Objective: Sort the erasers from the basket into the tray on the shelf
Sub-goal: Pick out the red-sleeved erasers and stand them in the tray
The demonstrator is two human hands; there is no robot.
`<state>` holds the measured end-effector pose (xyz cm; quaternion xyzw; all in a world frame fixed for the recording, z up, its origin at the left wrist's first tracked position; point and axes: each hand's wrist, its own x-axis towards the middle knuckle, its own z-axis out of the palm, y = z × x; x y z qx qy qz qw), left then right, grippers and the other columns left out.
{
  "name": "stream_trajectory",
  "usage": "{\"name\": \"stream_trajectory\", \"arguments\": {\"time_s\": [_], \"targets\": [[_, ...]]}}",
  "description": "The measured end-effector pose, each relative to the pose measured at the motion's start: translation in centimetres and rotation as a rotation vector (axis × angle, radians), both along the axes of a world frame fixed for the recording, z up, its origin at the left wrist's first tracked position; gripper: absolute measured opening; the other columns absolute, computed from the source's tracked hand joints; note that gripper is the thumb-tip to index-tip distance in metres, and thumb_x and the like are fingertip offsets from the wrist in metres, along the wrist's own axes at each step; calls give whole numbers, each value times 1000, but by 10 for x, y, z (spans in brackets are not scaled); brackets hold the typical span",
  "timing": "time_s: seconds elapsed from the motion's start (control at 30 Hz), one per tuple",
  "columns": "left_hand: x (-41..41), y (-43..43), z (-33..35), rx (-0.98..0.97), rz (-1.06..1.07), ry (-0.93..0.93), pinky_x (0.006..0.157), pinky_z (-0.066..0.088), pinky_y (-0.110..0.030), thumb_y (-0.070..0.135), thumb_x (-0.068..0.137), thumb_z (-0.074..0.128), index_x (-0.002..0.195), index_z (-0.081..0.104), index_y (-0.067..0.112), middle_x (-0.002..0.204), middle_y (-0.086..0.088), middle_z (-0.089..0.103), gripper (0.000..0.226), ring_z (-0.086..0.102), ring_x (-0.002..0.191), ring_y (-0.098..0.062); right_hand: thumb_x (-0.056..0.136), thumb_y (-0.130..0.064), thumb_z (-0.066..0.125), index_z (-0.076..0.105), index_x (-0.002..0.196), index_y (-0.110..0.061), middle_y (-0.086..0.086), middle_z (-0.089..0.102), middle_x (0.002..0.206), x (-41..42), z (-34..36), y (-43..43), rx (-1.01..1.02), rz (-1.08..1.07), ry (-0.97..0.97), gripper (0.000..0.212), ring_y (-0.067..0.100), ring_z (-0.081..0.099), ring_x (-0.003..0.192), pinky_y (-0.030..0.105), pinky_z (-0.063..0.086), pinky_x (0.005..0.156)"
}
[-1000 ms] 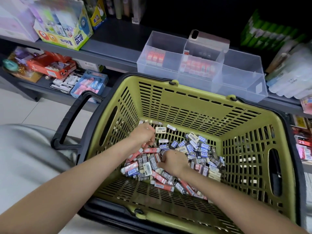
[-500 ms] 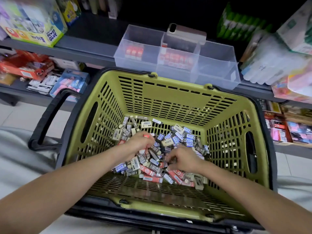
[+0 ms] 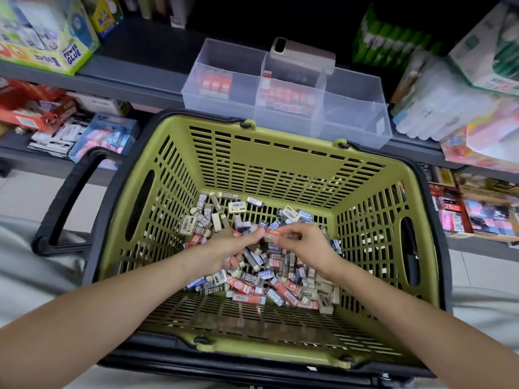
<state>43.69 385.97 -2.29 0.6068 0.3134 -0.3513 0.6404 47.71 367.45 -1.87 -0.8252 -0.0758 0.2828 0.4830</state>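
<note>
Olive-green slotted plastic basket [image 3: 266, 164] holds large mixed heap of paper-sleeved erasers [image 3: 261, 282]: red, blue, dark "2B", bare cream.

Clear plastic compartment tray [image 3: 356, 122] sits on grey shelf [image 3: 134, 82] just behind basket. Left compartment holds few red-sleeved erasers [image 3: 216, 84], middle holds more red ones, right shows none.

Both hands are low over heap. Left hand [image 3: 224, 248] curls round red-sleeved erasers. Right hand [image 3: 306, 245] pinches red-and-white sleeved eraser [image 3: 271, 235] at left's fingertips.

Judgement: early stage. Only red kind started; bulk of heap unsorted.

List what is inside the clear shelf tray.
The tray holds red erasers in its left and middle compartments; none visible in the right. The basket rim covers its front base.
</note>
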Motion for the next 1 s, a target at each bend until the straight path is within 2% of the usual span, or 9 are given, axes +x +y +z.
{"name": "stream_trajectory", "arguments": {"time_s": [0.13, 0.23, 0.33, 0.5, 0.6, 0.73, 0.87, 0.97, 1.0], "targets": [[2, -12, 4, -169, 122, -78, 46, 37, -17, 42, 82, 68, 106, 53, 5, 62, 0, 53, 46, 40, 44, -8, 76, -21, 76, 73, 91, -16, -1, 73, 84, -16, 15, 1, 120, 16, 254, 16, 8, 67, 75, 12, 51, 66], [1, -15, 8, -56, 131, -99, 55, 46, -22, 27, 91, 62, 88, 58, 19, 79, -5, 60, 9, 55, 57, -13, 75, -37, 75, 71, 91, -15, -1, 71, 85, -24, 1, -17, -425, 325, 69, 27, 10, 64, 77, 28, 55, 75], [1, -14, 8, 8, 72, -109, 60, 41, -26, 22, 91, 61, 82, 53, 21, 77, -2, 56, 12, 53, 65, -14, 75, -48, 71, 69, 99, -14, 0, 70, 97, -36, -19, -29, -864, 456, -65, 41, 16, 63, 90, 24, 48, 70], [1, -13, 10, -120, 62, -145, 75, 47, -37, 10, 89, 62, 89, 52, 9, 68, -5, 58, 9, 57, 56, -19, 74, -48, 70, 65, 107, -14, 6, 68, 102, -50, -40, -16, -923, 499, -201, 48, 24, 63, 96, 28, 46, 71], [2, -13, 11, -139, 56, -152, 55, 46, -31, 5, 86, 64, 88, 51, 8, 67, -7, 56, 13, 58, 48, -17, 76, -44, 69, 62, 105, -12, 7, 68, 100, -50, -42, -15, -947, 507, -244, 43, 24, 62, 92, 26, 42, 64], [1, -10, 11, -154, 88, -116, 55, 49, -29, 5, 82, 70, 97, 54, 5, 75, -8, 64, 22, 63, 51, -16, 80, -36, 62, 65, 97, -12, 5, 67, 89, -50, -36, -15, -914, 494, -177, 30, 21, 64, 84, 26, 48, 63], [1, -9, 9, -92, 134, -74, 45, 48, -14, 9, 79, 73, 121, 49, 9, 96, -6, 59, 48, 64, 51, -2, 83, -32, 65, 71, 85, -12, 2, 68, 72, -31, -9, -20, -580, 204, 72, 21, 0, 55, 47, 18, 49, 49], [2, -10, 13, -141, 53, -69, 95, 46, -35, 30, 65, 81, 110, 55, 13, 119, -12, 59, 55, 60, 107, -23, 79, -16, 71, 67, 93, -9, -4, 66, 66, -20, 16, -15, -194, -91, 257, 16, -1, 51, 44, 14, 44, 49], [2, -11, 18, -168, 32, -65, 98, 42, -41, 36, 59, 81, 102, 57, 13, 124, -16, 59, 54, 55, 112, -30, 79, -15, 71, 65, 94, -13, -5, 68, 72, -18, 22, -12, -111, -153, 291, 17, -1, 57, 53, 13, 44, 54]]}}
